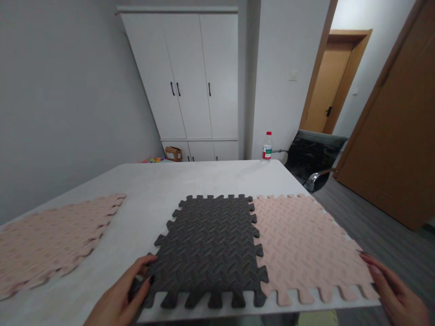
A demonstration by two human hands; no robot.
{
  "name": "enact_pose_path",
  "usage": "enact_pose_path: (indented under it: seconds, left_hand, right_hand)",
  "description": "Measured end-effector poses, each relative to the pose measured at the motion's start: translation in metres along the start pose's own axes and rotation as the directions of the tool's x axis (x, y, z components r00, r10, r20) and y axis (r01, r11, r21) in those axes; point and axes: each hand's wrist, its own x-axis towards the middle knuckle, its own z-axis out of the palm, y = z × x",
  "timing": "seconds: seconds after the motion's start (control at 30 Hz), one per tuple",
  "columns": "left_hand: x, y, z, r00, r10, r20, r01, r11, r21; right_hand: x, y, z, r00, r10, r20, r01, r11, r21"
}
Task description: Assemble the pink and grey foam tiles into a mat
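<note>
**Left hand (117,294) held black mat (207,249) on white table (210,176)**

At far left, a pink mat (64,235) lay flat on the table, well apart from the others. The left hand was next along, thumb and fingers closed around the black mat's near left corner. Farther back, a box (173,154) stood before a white cabinet (190,81). The black mat lay near the table's front edge, its right-hand teeth meeting a second pink mat (302,240); whether they were fully pressed in could not be told. A red-capped bottle (267,151) stood upright by the table's far edge. The second pink mat covered the near right part of the table, with a black chair (312,158) and a wooden door (329,86) beyond. At far right, the right hand (397,290) rested at that mat's outer edge; whether it gripped could not be told.
</note>
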Motion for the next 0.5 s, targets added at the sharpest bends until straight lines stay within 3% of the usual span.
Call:
enact_pose_path:
  seconds: [0.17, 0.27, 0.37, 0.5]
  left_hand:
    - [-0.011, -0.012, 0.006, 0.998, 0.047, 0.035, -0.051, 0.992, 0.116]
    - [-0.008, -0.008, 0.002, 0.995, 0.073, 0.072, -0.085, 0.978, 0.191]
    - [0.002, 0.007, -0.005, 0.990, 0.076, 0.114, -0.102, 0.967, 0.235]
    - [0.019, 0.048, 0.004, 0.988, 0.154, 0.025, -0.156, 0.960, 0.234]
  right_hand:
    - [0.002, -0.007, -0.003, 1.000, 0.013, 0.016, -0.013, 1.000, -0.015]
    - [0.005, -0.008, -0.004, 1.000, 0.001, 0.021, -0.001, 0.999, -0.033]
    - [0.005, -0.009, -0.003, 1.000, 0.009, 0.018, -0.008, 0.999, -0.036]
    - [0.002, -0.013, -0.002, 0.999, 0.045, 0.009, -0.045, 0.999, -0.016]
